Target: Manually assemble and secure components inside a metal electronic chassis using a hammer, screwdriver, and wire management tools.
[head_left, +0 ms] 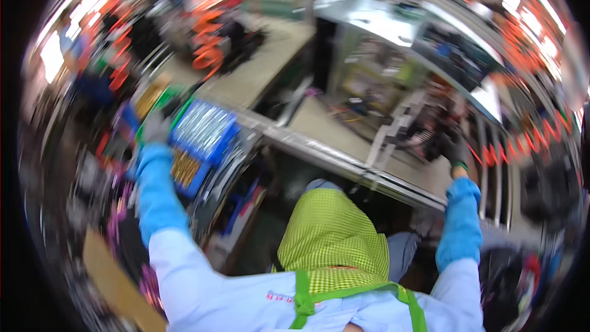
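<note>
Nearest, 6 o'clock: your checked apron (pixel 335 233). Blue sleeves run out to both sides.

9 o'clock: your left hand (pixel 158 128), grey-gloved, at the green bin (pixel 182 112). Finger spread blurred; cannot tell whether anything is held. Just inward of it, a blue bin (pixel 215 155) of silver pieces (pixel 201 124); below that, toward you, a second blue bin (pixel 200 179) of brass-coloured pieces (pixel 184 167).

3 o'clock: your right hand (pixel 456 147), also gloved, at the near right edge of the dark workpiece (pixel 424 128), which sits on the bench (pixel 335 132). Fingers smeared; grip or mere contact cannot be told. Light-coloured rails (pixel 379 147) stand to the workpiece's left.

Progress, judged: work seems under way, not finished. Both blue bins hold plenty of stock; the workpiece is on the bench with your hand at it. Parts fitted or left to fit: too blurred to count.

Farther, 11 o'clock: orange coiled hose (pixel 206 24). 1 o'clock: a bright panel (pixel 384 23) beyond the bench.
</note>
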The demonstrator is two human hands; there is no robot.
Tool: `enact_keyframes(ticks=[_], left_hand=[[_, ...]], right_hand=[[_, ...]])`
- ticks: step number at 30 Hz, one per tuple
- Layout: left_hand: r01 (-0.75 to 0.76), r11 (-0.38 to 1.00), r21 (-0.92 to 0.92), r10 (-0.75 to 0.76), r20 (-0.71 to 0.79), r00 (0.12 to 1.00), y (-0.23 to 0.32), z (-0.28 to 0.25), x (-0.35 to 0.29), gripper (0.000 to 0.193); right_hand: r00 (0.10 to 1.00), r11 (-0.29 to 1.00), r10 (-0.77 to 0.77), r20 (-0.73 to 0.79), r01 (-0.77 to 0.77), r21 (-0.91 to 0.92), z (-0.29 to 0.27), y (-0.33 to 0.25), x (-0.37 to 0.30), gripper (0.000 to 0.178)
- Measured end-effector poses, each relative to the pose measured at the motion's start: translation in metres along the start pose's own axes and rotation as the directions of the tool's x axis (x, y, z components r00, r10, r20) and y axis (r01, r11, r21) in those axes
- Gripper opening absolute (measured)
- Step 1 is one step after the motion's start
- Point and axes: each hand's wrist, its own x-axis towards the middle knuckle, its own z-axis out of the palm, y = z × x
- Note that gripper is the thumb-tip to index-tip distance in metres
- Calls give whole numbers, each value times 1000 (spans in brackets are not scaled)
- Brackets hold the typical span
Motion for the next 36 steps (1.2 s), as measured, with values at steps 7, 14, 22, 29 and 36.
enact_keyframes(ticks=[7, 14, 22, 29, 36], left_hand=[[-242, 784, -571, 382, 138, 914, 9, 85, 98, 42], [-468, 581, -665, 590, -52, 806, 225, 86, 184, 47], [-447, 724, -524, 463, -111, 880, 184, -28, 124, 53], [264, 471, -842, 277, 425, 862, 203, -174, 18, 48], [556, -400, -728, 427, 389, 816, 344, -143, -115, 42]], right_hand=[[958, 917, 287, -5, -276, -287, -30, -69, -60, 53], [971, 918, 237, -34, -235, -318, -23, -18, -121, 49], [995, 969, 62, 80, -41, -242, -49, -75, -142, 44], [800, 848, -520, 297, 445, 287, -22, -245, -145, 45], [706, 790, -610, 359, 507, 344, 17, -288, -166, 50]])
